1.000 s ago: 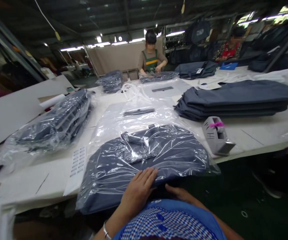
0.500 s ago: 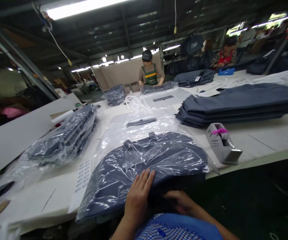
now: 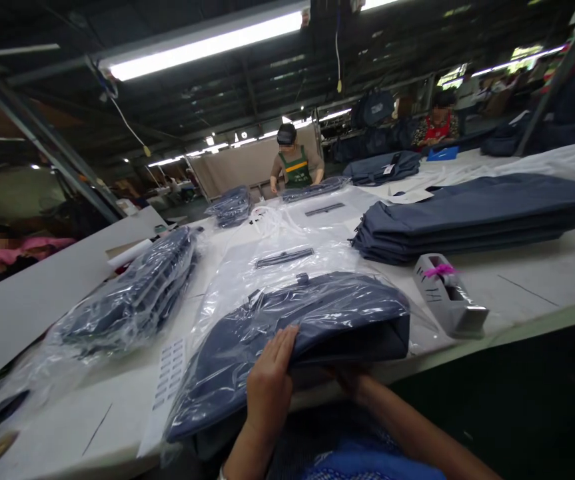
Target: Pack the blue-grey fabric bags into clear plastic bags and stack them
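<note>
The bag (image 3: 337, 300) lies at the table's (image 3: 532, 263) near edge, probably light, soft, slippery in film (image 3: 237, 367); its near edge suits 2 hands. Left hand (image 3: 271, 377): fingers together on top, pinch unclear. Right hand (image 3: 350, 379): below, grip hidden.

Left hand (image 3: 271, 377) back up, fingers (image 3: 283, 343) together, pointing forward; left forearm (image 3: 251, 447) below it, angled up. Right hand (image 3: 351, 377) just right of left hand, shadowed, grip unclear; right forearm (image 3: 412, 423) slants down-right from it.
</note>
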A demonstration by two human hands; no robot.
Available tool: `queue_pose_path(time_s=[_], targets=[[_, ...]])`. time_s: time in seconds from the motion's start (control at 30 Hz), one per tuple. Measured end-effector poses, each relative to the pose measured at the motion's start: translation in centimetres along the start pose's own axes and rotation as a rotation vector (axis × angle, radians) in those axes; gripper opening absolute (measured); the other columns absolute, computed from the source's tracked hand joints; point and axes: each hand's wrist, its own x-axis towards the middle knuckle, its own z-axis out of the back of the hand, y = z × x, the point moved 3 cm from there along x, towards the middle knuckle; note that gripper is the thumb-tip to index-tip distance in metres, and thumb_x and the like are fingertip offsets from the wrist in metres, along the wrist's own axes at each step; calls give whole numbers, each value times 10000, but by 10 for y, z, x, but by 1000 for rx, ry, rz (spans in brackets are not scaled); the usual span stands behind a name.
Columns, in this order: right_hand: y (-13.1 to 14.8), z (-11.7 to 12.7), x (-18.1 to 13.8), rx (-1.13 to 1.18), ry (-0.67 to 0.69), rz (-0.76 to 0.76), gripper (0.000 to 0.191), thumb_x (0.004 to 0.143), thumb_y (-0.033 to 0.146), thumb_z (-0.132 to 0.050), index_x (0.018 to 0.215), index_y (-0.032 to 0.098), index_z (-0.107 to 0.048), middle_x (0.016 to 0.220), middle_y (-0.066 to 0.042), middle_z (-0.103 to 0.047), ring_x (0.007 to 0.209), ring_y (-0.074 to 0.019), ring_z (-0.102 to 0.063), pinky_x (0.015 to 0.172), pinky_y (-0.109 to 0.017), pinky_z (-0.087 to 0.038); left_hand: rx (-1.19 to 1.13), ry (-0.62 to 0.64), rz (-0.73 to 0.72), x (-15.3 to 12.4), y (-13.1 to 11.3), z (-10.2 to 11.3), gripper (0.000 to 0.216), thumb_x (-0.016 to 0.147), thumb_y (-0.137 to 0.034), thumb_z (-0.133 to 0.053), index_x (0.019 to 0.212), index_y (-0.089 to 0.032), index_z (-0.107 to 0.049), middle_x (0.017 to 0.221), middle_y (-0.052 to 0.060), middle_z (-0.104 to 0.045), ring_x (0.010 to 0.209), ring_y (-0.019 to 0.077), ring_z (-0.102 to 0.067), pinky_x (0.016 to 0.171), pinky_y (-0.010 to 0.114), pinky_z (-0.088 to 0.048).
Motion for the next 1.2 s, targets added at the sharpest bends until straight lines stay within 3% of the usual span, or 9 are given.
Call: queue_pose_path(time_s=[0.17,0.43,0.7,0.9,1.03,1.1,1.2], targets=[[5,11,16,104,-134,-37,397,578,416,-893,870,236,-693,953,-25,-762,985,-263,-712,1046,-468,-481,-36,9,159,48,12,25,890,655,71,-422,1457,-309,-484,1373,-6,-624,1218,263,-628,993,393,-566],[35,7,63,118,-192,119,303,577,295,-865,799,227,-670,882,-13,-749,932,-217,-714,970,-364,-543,-5,98,212,126,41,47,633,791,-71,-577,1398,-253,-565,1283,49,-691,1205,308,-631,987,413,-518],[48,17,106,-34,-360,278,185,692,315,-691,825,239,-586,825,-30,-699,852,-226,-718,829,-381,-591,-35,153,251,154,54,48,586,798,-164,-622,1373,-269,-586,1338,10,-660,1260,259,-590,1050,341,-456],[70,40,107,-369,-479,428,207,765,406,-568,880,235,-591,872,-64,-698,875,-243,-700,794,-389,-577,-40,183,242,167,57,51,564,801,-167,-605,1357,-264,-599,1305,9,-683,1252,263,-593,1046,350,-453],[77,41,88,-749,-406,500,304,782,389,-591,1004,193,-659,1064,-126,-700,1032,-301,-654,911,-470,-513,-35,164,242,170,62,49,567,803,-185,-607,1367,-250,-591,1295,26,-688,1230,268,-607,1028,350,-463],[75,36,73,-953,-279,525,343,732,346,-689,1033,181,-694,1157,-141,-688,1150,-329,-597,1035,-501,-418,-31,164,257,170,62,48,571,801,-189,-611,1367,-257,-592,1264,25,-705,1198,267,-626,1016,350,-471],[66,25,49,-1291,15,551,488,666,315,-802,1128,186,-714,1301,-138,-641,1294,-349,-491,1126,-496,-299,-19,167,269,169,58,49,579,796,-179,-615,1371,-246,-592,1236,35,-719,1171,265,-641,1016,348,-469]])
